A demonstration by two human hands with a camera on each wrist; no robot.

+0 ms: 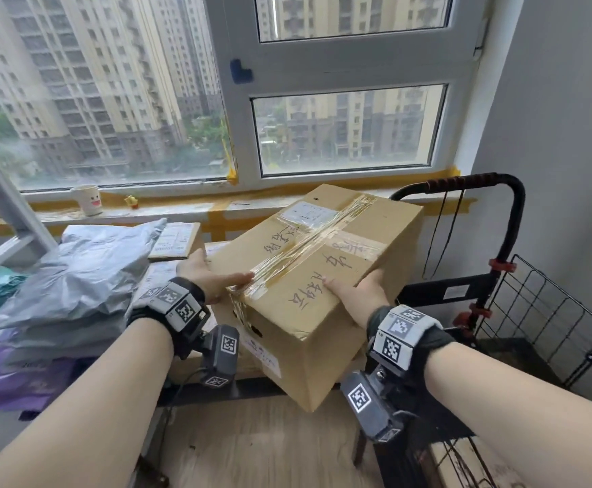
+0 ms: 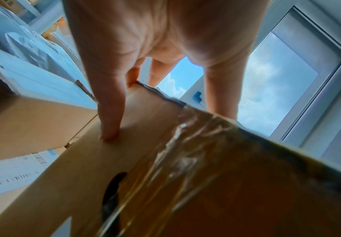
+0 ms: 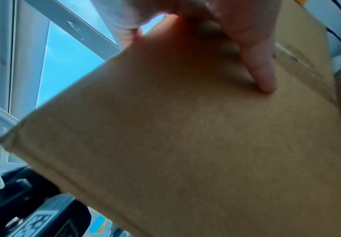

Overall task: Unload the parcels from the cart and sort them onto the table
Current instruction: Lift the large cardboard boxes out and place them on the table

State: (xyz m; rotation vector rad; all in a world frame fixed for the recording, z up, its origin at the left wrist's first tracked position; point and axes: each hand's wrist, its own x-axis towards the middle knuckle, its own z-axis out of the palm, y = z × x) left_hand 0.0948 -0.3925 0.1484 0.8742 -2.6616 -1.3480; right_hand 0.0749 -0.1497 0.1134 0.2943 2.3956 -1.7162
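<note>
We are in a high-floor room of an apartment block, used here for sorting parcels. Through the large window (image 1: 350, 79) we see residential towers (image 1: 86, 72). A mug (image 1: 87, 199) sits on the sill, whose edges carry yellow masking tape (image 1: 217, 220). Grey mailer bags (image 1: 86, 272) and labelled boxes crowd the tabletop beside a black wire cart (image 1: 519, 297); the floor (image 1: 252, 449) is wood-look.

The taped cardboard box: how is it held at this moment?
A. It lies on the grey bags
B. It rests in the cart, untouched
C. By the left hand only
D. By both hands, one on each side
D: the left hand and right hand each grip a side of the cardboard box, which is in the air.
</note>
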